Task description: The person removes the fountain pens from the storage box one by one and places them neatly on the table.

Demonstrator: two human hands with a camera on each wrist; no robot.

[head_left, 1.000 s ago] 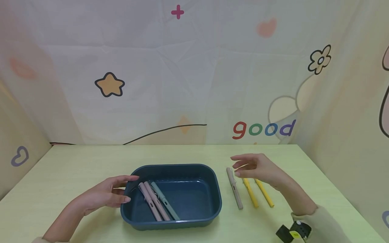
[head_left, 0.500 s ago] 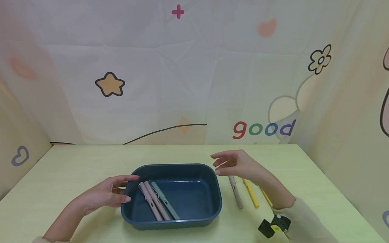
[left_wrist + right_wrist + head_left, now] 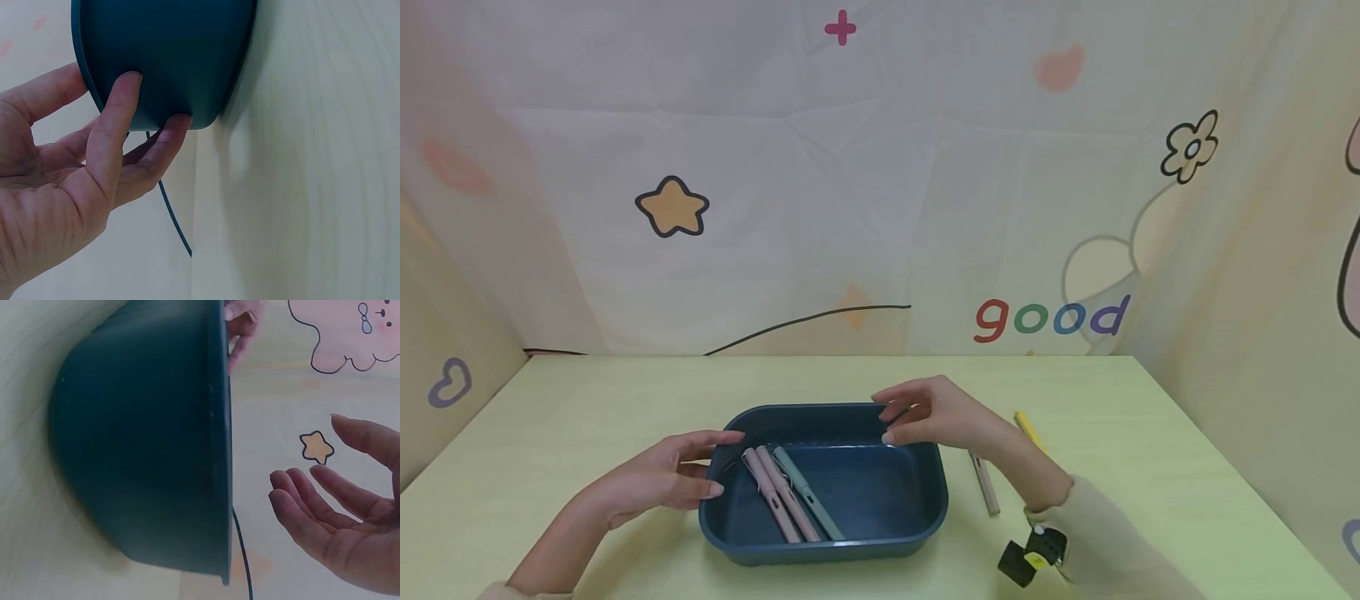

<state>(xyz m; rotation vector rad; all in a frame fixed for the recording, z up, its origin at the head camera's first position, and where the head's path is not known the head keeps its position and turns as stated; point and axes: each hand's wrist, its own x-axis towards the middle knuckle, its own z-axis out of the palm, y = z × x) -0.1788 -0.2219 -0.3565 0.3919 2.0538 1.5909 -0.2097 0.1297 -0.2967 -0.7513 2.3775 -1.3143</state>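
My left hand (image 3: 662,475) grips the left end of a dark blue plastic tub (image 3: 880,492). In the left wrist view, its fingers (image 3: 128,87) lie against the tub's outer wall. Two pinkish pens (image 3: 784,497) and a grey-green pen (image 3: 808,496) lie slanting in the tub's left half. Over the tub's back right corner hovers my right hand (image 3: 943,417), its fingers loosely bent. The right wrist view shows nothing between those fingers (image 3: 350,487). A greyish pen (image 3: 983,485) and a yellow pen (image 3: 1030,432) lie right of the tub, partly covered by my right arm.
The pale wooden tabletop (image 3: 1165,467) runs back to a printed cloth backdrop (image 3: 775,208). A black device with a yellow mark (image 3: 1036,554) is strapped at my right sleeve. A thin dark line (image 3: 242,550) runs down the backdrop in the right wrist view.
My right hand has moved left from above the pens on the table to over the tub's back right corner. Its forearm now hides one yellow pen. The left hand and tub stay put.
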